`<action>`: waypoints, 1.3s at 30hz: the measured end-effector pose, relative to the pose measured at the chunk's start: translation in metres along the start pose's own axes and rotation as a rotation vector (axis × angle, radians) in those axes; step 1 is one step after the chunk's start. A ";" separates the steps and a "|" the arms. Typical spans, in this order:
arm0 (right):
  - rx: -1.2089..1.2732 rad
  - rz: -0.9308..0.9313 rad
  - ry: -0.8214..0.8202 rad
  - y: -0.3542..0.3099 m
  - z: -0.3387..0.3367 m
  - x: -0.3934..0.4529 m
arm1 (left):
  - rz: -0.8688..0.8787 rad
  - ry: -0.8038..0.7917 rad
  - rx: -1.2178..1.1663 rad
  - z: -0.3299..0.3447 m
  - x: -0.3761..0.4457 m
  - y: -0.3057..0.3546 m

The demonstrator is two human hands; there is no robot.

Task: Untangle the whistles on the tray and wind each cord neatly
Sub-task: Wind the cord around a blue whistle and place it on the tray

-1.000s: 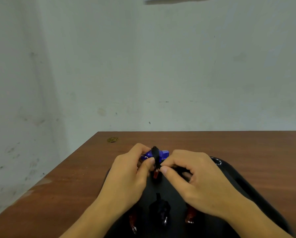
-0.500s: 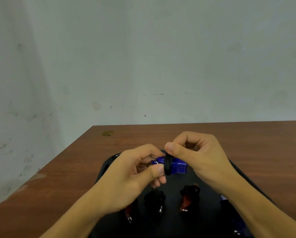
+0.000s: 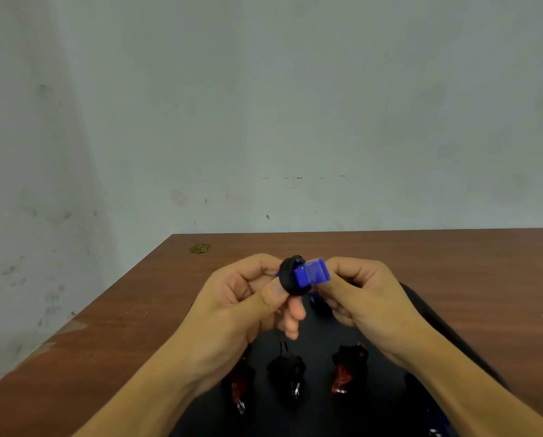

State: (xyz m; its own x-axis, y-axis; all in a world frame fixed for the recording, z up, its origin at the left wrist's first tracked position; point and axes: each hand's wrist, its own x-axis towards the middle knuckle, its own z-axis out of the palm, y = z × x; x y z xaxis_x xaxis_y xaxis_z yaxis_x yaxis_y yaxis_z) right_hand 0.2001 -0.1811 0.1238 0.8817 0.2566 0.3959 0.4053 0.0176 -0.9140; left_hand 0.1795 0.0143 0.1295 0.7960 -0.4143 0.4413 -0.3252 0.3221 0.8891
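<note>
Both hands are now holding the blue whistle higher above the tray than a moment ago, and its black cord is sitting wound in a thicker bundle. The left hand is pinching the cord bundle; the right hand is gripping the whistle's other end. On the tray below, three wound whistles are lying apart in a row: a red one, a dark one, probably black, and another red one. The table is stretching bare toward the wall, with its left edge near the tray.
</note>
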 end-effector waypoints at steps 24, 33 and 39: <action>-0.693 -0.409 0.118 -0.002 0.006 -0.004 | 0.041 0.447 0.421 -0.008 0.007 -0.011; -0.601 -0.360 0.167 -0.002 0.005 -0.004 | 0.083 0.500 0.508 -0.003 0.005 -0.013; -0.534 -0.275 0.163 -0.001 0.006 -0.004 | 0.084 0.507 0.276 0.000 0.005 -0.008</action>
State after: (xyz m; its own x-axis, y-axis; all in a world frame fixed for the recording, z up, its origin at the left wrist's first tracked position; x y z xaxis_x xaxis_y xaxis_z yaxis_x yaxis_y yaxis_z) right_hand 0.1946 -0.1765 0.1229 0.7361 0.1596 0.6578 0.6507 -0.4343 -0.6228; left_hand 0.1867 0.0097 0.1242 0.8847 0.0842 0.4585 -0.4644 0.0742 0.8825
